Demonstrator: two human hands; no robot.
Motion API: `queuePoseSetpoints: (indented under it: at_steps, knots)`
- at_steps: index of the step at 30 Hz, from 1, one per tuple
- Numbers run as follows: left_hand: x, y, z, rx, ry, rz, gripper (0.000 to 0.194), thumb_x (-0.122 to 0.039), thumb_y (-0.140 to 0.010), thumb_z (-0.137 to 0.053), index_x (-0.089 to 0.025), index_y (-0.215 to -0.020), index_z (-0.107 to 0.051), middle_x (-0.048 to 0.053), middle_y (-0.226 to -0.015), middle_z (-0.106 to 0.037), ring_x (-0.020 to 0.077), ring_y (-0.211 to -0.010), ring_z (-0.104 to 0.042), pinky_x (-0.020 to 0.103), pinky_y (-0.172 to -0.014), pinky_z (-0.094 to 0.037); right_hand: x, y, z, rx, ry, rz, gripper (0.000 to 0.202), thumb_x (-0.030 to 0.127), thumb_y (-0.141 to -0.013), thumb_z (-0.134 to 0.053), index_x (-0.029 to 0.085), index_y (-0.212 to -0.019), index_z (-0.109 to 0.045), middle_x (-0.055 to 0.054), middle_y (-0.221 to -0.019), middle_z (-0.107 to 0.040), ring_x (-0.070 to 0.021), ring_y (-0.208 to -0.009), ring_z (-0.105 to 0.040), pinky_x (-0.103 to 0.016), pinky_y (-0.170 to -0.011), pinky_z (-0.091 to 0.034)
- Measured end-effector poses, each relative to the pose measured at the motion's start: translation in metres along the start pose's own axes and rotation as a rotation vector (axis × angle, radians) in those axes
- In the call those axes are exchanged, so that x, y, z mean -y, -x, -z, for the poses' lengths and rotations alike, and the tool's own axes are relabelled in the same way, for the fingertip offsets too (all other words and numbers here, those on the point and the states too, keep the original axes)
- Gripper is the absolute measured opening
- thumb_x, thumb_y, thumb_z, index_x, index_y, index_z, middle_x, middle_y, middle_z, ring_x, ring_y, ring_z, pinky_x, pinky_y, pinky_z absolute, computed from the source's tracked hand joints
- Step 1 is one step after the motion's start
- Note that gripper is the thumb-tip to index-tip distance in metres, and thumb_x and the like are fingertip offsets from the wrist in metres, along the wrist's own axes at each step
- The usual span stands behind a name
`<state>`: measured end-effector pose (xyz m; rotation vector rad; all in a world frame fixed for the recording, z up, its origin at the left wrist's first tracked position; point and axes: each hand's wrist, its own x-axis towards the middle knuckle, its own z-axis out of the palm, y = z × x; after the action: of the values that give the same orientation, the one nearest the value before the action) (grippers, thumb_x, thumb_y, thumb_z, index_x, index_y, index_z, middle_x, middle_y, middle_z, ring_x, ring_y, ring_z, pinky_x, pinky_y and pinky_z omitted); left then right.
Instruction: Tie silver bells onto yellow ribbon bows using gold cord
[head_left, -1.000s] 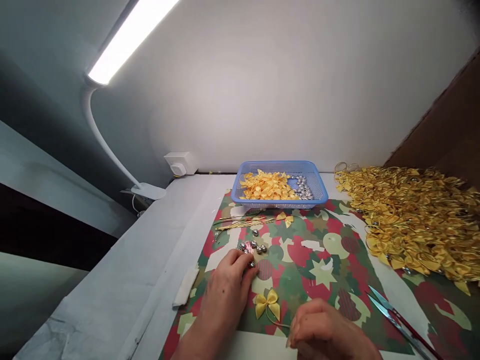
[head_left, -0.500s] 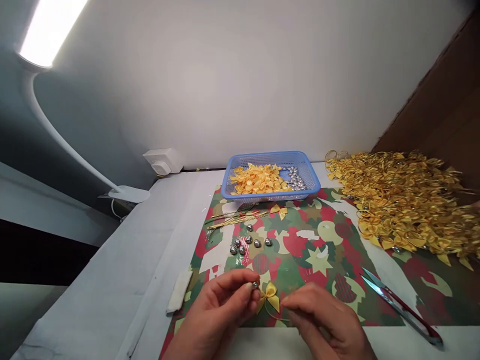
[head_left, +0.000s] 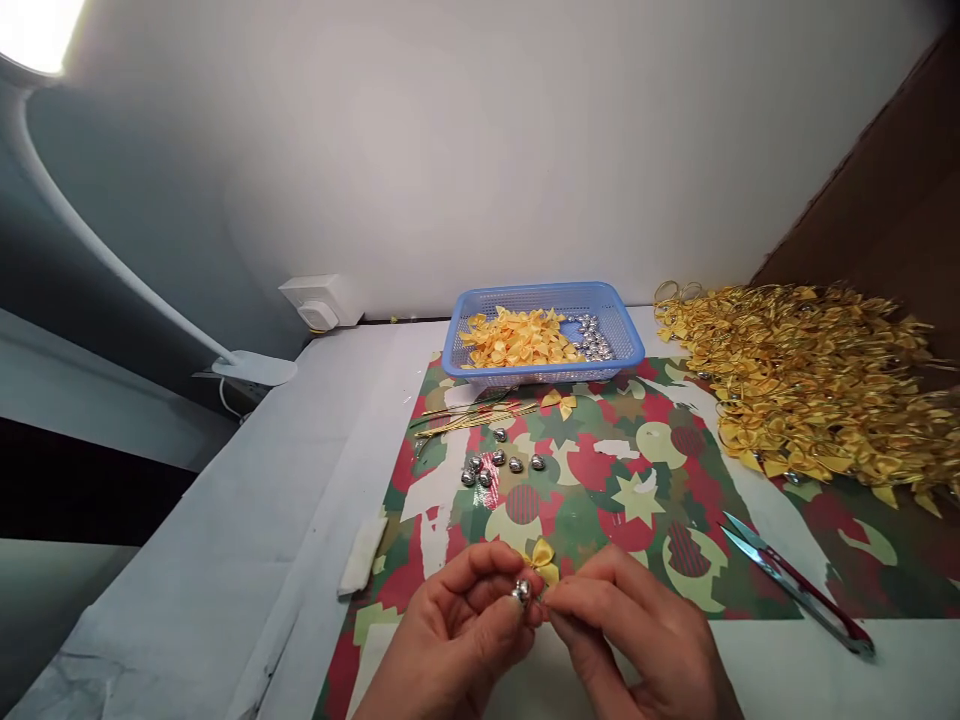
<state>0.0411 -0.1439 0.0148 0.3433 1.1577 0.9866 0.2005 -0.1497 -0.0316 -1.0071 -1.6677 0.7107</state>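
My left hand (head_left: 480,620) pinches a small shiny silver bell (head_left: 521,592) between thumb and fingers. Close to it, my right hand (head_left: 630,630) is closed, its thumb and forefinger pressed together on the end of a thin gold cord that is mostly hidden. Between and just beyond my fingertips is a yellow ribbon bow (head_left: 541,558), its lower part covered by the fingers. Farther up the mat lie several loose silver bells (head_left: 485,478), a bundle of gold cords (head_left: 480,418) and a separate yellow bow (head_left: 559,403).
A blue basket (head_left: 544,376) holds yellow bows and silver bells at the back. Finished-looking bows with cords form a large pile (head_left: 832,390) at right. Scissors (head_left: 799,585) lie on the patterned mat (head_left: 577,520). A folded white cloth (head_left: 363,555) and lamp (head_left: 259,368) are left.
My right hand has moved left until its fingertips nearly meet my left hand's. The silver bell now shows more fully in my left fingers. The view has tilted slightly downward.
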Motion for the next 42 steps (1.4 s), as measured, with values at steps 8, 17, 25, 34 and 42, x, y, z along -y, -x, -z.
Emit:
queuePoseSetpoints:
  at_steps: [8,17,25,34,42]
  knots:
    - [0.006,-0.007,0.008,-0.035,-0.278,-0.21,0.017,-0.024,-0.062,-0.09,-0.022,-0.077,-0.082,0.003,-0.081,-0.083,0.0215,-0.081,-0.075,0.024,-0.075,-0.059,-0.008,0.004,-0.003,-0.034,0.117,0.034,0.015,0.01,-0.09,-0.054,0.022,-0.09,-0.063,0.0,-0.07,-0.053,-0.0121,-0.059,-0.053,-0.021,-0.055,-0.045]
    - [0.001,-0.009,-0.007,-0.063,-0.539,-0.492,0.035,-0.047,-0.066,-0.083,-0.021,-0.09,-0.08,0.008,-0.077,-0.079,0.029,-0.081,-0.073,0.035,-0.071,-0.062,-0.013,0.008,-0.005,0.009,0.02,-0.027,0.014,0.015,-0.093,-0.053,0.024,-0.094,-0.063,-0.002,-0.076,-0.059,-0.0135,-0.064,-0.059,-0.023,-0.059,-0.047]
    - [0.013,-0.003,0.001,0.049,-0.613,-0.592,0.012,-0.028,-0.076,-0.078,-0.025,-0.087,-0.081,0.006,-0.083,-0.076,0.0242,-0.078,-0.071,0.028,-0.066,-0.06,-0.003,0.008,-0.007,0.011,-0.088,-0.275,0.009,0.021,-0.093,-0.053,0.025,-0.088,-0.06,0.002,-0.072,-0.062,-0.0115,-0.06,-0.058,-0.019,-0.055,-0.045]
    - [0.018,-0.009,0.009,0.204,-0.896,-0.868,0.044,-0.002,-0.085,-0.061,-0.034,-0.112,-0.075,0.004,-0.089,-0.068,0.0208,-0.08,-0.068,0.028,-0.069,-0.058,-0.002,0.006,-0.005,-0.009,-0.242,-0.348,0.012,0.029,-0.098,-0.05,0.024,-0.099,-0.061,0.001,-0.073,-0.068,-0.0096,-0.055,-0.062,-0.015,-0.054,-0.051]
    - [0.022,-0.009,0.011,0.073,-0.883,-0.749,0.021,-0.012,-0.082,-0.07,-0.028,-0.094,-0.075,0.002,-0.09,-0.074,0.0191,-0.075,-0.07,0.024,-0.066,-0.059,-0.006,0.005,0.002,-0.154,-0.053,-0.125,0.013,0.016,-0.093,-0.057,0.025,-0.089,-0.064,-0.003,-0.096,-0.07,-0.0146,-0.081,-0.069,-0.022,-0.073,-0.054]
